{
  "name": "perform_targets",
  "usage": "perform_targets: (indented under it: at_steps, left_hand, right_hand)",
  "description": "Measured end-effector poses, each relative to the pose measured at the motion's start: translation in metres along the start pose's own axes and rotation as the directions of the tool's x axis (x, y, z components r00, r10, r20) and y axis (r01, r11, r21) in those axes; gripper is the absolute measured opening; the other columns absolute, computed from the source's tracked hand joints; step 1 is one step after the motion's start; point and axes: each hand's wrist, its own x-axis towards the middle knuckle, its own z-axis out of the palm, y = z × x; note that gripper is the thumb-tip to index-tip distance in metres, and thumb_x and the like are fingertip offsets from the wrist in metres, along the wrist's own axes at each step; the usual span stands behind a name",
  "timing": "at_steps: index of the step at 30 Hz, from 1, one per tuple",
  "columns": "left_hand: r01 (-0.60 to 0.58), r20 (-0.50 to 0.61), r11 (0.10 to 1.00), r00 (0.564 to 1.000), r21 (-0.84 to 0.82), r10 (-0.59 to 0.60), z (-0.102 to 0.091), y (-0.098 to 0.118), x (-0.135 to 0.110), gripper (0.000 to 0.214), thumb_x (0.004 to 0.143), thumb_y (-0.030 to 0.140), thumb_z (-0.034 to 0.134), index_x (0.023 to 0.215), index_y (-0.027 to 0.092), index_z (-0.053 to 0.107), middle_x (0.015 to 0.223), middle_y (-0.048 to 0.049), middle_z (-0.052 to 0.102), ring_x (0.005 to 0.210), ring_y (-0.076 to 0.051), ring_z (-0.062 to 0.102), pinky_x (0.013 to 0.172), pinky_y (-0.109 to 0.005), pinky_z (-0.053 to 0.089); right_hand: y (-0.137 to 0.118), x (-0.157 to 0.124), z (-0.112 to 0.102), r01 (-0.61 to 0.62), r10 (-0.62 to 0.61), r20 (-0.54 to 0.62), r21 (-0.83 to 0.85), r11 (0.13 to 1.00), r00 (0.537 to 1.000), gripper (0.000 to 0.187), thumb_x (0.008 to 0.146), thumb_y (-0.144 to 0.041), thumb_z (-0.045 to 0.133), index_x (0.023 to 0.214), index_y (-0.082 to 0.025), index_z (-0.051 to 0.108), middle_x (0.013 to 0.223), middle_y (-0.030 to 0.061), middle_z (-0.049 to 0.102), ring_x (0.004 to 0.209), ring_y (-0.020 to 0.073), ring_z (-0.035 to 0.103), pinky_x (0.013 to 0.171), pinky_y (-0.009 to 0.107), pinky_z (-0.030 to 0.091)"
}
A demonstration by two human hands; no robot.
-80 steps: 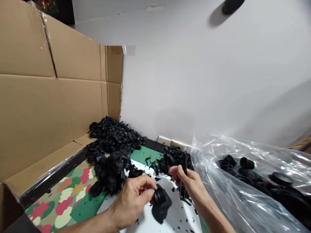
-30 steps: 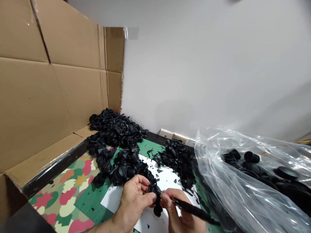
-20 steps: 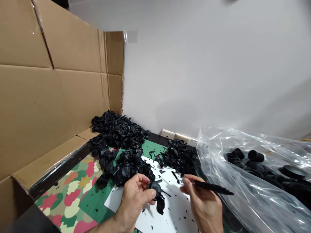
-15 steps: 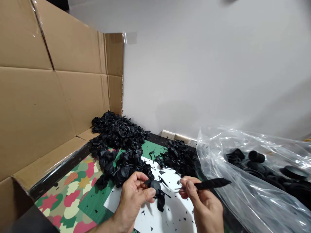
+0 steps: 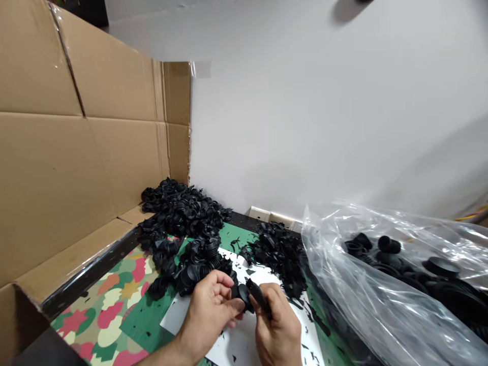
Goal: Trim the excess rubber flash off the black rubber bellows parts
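Note:
Pinched between the thumb and fingers of my left hand (image 5: 215, 305) is a small black rubber part (image 5: 240, 292) with a rounded face. My right hand (image 5: 278, 320) is closed around a slim black tool (image 5: 261, 300), its upper end close against the part's right side. The working tip is hidden, so I cannot tell the tool's exact kind. Both hands are over a white sheet (image 5: 240, 340) dotted with black scraps. Beyond my left hand lies a pile of similar ribbed black rubber parts (image 5: 186, 208).
A heap of thin black trimmings (image 5: 280, 254) lies behind my right hand. To the right, a clear plastic bag (image 5: 335, 254) contains more black parts. A cardboard wall (image 5: 125, 162) stands left, beside patterned paper (image 5: 110, 310). A white power strip (image 5: 263, 213) sits along the wall.
My right hand has moved left to the rubber part, and the tool has turned upward. Dangling black strips seen at the part before no longer show there. My left hand stays nearly in place.

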Motion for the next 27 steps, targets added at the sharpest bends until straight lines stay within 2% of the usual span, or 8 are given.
perform_targets:
  at_steps: [2,4,7,9,12,16,22,27]
  left_hand:
    - [-0.111,0.033,0.939,0.994,0.326,0.106,-0.003,0.011,-0.004,0.021,0.066,0.019,0.067,0.084,0.02,0.057,0.059,0.0046,0.054,0.054,-0.016,0.056,0.048,-0.024,0.04]
    - [-0.291,0.074,0.735,0.947,0.612,0.313,-0.004,0.024,-0.006,0.03,0.064,0.014,0.069,0.093,0.021,0.064,0.078,-0.0002,0.061,0.069,-0.019,0.059,0.062,-0.027,0.042]
    - [-0.421,0.257,0.576,0.902,0.701,0.347,-0.005,0.038,-0.002,0.032,0.067,0.018,0.07,0.098,0.023,0.069,0.092,-0.0027,0.063,0.073,-0.02,0.059,0.065,-0.026,0.04]
    - [-0.468,0.382,0.575,0.883,0.672,0.272,-0.004,0.04,0.004,0.012,0.07,0.021,0.07,0.081,0.022,0.073,0.077,-0.0005,0.063,0.065,-0.018,0.057,0.058,-0.024,0.036]
    - [-0.459,0.392,0.585,0.886,0.669,0.248,-0.003,0.035,0.012,0.007,0.071,0.021,0.069,0.064,0.02,0.071,0.062,0.0019,0.058,0.06,-0.017,0.054,0.053,-0.024,0.031]
    - [-0.489,0.384,0.561,0.872,0.668,0.303,-0.002,0.028,0.011,0.009,0.073,0.016,0.065,0.068,0.02,0.07,0.071,0.0002,0.061,0.066,-0.017,0.058,0.058,-0.024,0.033]
    - [-0.522,0.403,0.469,0.851,0.712,0.336,-0.002,0.02,0.008,0.012,0.07,0.01,0.059,0.073,0.017,0.067,0.075,-0.0029,0.062,0.064,-0.019,0.057,0.057,-0.026,0.035]
    - [-0.496,0.296,0.578,0.863,0.648,0.408,0.003,0.012,0.012,0.009,0.068,0.011,0.058,0.067,0.016,0.064,0.066,-0.0019,0.06,0.061,-0.017,0.055,0.057,-0.025,0.037]
  right_hand:
    - [0.0,0.001,-0.003,0.016,-0.016,-0.012,-0.005,1.0,1.0,0.022,0.083,-0.005,0.047,0.072,-0.023,0.049,0.065,-0.0045,0.05,0.053,0.0111,0.051,0.051,0.018,0.042]
    - [0.0,0.001,-0.004,0.025,-0.025,-0.01,0.0,1.0,1.0,0.022,0.081,-0.004,0.046,0.072,-0.024,0.048,0.066,-0.0044,0.05,0.054,0.0115,0.051,0.051,0.018,0.042]
    - [0.001,0.0,-0.004,0.018,-0.019,0.027,0.021,1.0,0.999,0.022,0.081,-0.003,0.046,0.074,-0.024,0.049,0.066,-0.0039,0.051,0.055,0.0123,0.053,0.052,0.019,0.043]
    - [0.002,-0.001,-0.004,-0.002,0.001,0.049,0.033,0.999,0.999,0.021,0.083,-0.005,0.046,0.074,-0.023,0.05,0.066,-0.0034,0.053,0.055,0.0129,0.054,0.052,0.02,0.043]
    - [0.005,-0.001,-0.005,-0.03,0.024,0.097,0.055,0.998,0.995,0.02,0.085,-0.007,0.046,0.076,-0.023,0.053,0.067,-0.0026,0.055,0.056,0.0136,0.056,0.053,0.02,0.045]
    - [0.008,0.002,-0.006,-0.055,0.045,0.167,0.059,0.997,0.985,0.019,0.083,-0.007,0.047,0.073,-0.022,0.053,0.067,-0.0026,0.055,0.057,0.0131,0.057,0.053,0.019,0.044]
    - [0.005,0.002,0.003,-0.154,0.155,0.132,-0.02,0.988,0.979,0.016,0.073,-0.009,0.049,0.064,-0.023,0.047,0.061,-0.0041,0.048,0.049,0.013,0.046,0.047,0.021,0.035]
    - [0.009,0.012,0.006,-0.314,0.316,0.026,-0.05,0.948,0.948,0.017,0.075,-0.018,0.051,0.06,-0.024,0.047,0.055,-0.0027,0.053,0.049,0.0157,0.05,0.047,0.024,0.037]
